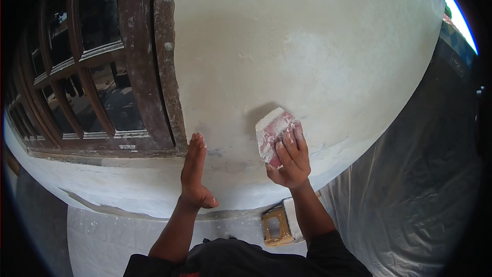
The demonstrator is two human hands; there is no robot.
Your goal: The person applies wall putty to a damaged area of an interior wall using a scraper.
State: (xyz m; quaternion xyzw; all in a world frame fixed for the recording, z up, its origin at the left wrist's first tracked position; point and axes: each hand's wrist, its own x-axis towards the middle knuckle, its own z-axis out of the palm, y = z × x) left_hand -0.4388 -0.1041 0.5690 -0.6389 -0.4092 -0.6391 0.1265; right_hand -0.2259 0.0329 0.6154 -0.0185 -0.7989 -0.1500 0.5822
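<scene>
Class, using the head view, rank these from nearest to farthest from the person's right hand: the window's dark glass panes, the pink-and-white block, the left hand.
Measured from the right hand:
1. Pink-and-white block: in its grasp.
2. Left hand: off to its left, open and holding nothing.
3. Dark glass panes: farther left, beyond the left hand.

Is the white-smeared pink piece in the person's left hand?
No, the right hand holds the pink piece, while the left hand is open near the brown window frame.
</scene>
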